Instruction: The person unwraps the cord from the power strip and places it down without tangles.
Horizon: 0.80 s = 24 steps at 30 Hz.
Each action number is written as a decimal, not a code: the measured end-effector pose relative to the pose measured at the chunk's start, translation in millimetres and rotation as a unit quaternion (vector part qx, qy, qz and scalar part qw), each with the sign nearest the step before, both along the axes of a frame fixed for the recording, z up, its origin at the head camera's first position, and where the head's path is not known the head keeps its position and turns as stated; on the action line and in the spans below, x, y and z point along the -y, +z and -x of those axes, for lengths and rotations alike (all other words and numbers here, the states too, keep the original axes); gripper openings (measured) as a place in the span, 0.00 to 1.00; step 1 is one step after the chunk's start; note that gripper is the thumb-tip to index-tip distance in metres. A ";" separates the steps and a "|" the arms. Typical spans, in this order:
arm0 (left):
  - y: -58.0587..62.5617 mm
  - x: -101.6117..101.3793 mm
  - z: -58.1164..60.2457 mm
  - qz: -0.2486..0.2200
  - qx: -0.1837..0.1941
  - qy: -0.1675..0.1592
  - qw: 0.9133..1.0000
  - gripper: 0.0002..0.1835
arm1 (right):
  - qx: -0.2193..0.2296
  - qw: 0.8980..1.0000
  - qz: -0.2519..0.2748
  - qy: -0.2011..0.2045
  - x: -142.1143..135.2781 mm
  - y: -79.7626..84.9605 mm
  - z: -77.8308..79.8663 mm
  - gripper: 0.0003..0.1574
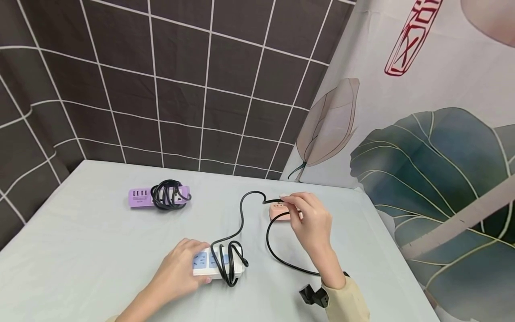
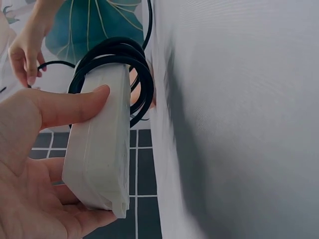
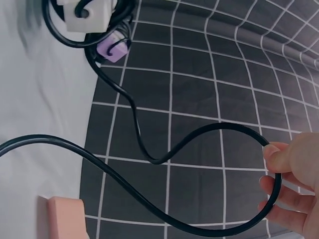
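Observation:
My left hand (image 1: 182,267) grips a white power strip (image 1: 207,271) with blue sockets by its left end, thumb on the near side and fingers on the far side. Loops of its black cord (image 1: 231,268) wrap around the strip's right end. In the left wrist view the power strip (image 2: 102,134) is on edge between thumb and fingers. Off to the right, my right hand (image 1: 311,219) pinches a loose stretch of the cord between thumb and fingers. In the right wrist view this cord (image 3: 219,127) bends in a wide curve through the fingertips.
A purple power strip (image 1: 140,198) wound with black cord lies at the back left. Behind my right hand sits a pink power strip (image 1: 275,212), partly hidden. A black plug (image 1: 313,296) is beside my right sleeve. Dark checked cloth (image 1: 181,98) stands behind the white table (image 1: 100,250).

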<state>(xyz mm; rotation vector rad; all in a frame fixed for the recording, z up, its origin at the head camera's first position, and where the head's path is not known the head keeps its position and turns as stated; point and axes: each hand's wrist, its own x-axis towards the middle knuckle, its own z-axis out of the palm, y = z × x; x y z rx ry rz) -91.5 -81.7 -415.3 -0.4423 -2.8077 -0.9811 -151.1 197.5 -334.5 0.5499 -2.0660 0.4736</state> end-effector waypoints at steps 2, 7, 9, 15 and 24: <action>-0.2 0.0 -0.1 0.000 0.002 0.000 1.000 0.36 | -0.003 1.000 0.002 0.004 0.1 1.9 -1.0 0.09; -1.1 0.3 0.7 0.001 0.004 0.000 1.000 0.35 | -0.023 0.999 0.007 0.022 -0.7 7.3 -4.9 0.11; -1.6 0.6 1.1 0.002 0.004 0.001 1.000 0.35 | -0.038 0.999 0.007 0.027 -1.4 9.6 -7.4 0.13; -1.8 2.6 2.6 0.006 0.007 0.005 1.000 0.35 | -0.073 0.997 0.008 0.031 -2.4 18.3 -15.7 0.15; 0.4 1.8 4.6 0.006 0.004 0.004 1.000 0.35 | -0.086 0.995 0.026 0.048 -4.4 30.1 -23.3 0.11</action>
